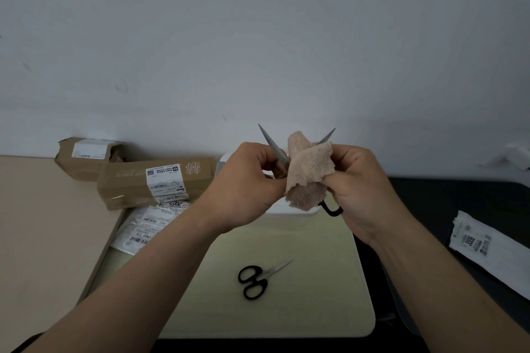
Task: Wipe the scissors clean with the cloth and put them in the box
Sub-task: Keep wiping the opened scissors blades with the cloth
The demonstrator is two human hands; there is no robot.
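You are holding the held scissors (272, 143) up in the air, above the far end of the yellow mat (301, 312). Their two gray blades are spread wide apart and point up like a letter V.

Your left hand (246, 180) has its fingers curled tight around the low part of the left blade. Your right hand (361, 186) is closed too. It pinches the fuzzy pink cloth (309, 178), which is wrapped over the other blade. A black handle loop pokes out just under that hand.

The white box (295, 210) sits at the far edge of the mat, right behind your hands, and they hide most of it.

The second scissors (255, 281) lie flat in the middle of the mat, shut, with black handles.

Left of the mat are two brown parcels (143, 183) and some paper labels (143, 226). Right of the mat, well apart from it, lies a white packet (487, 243).
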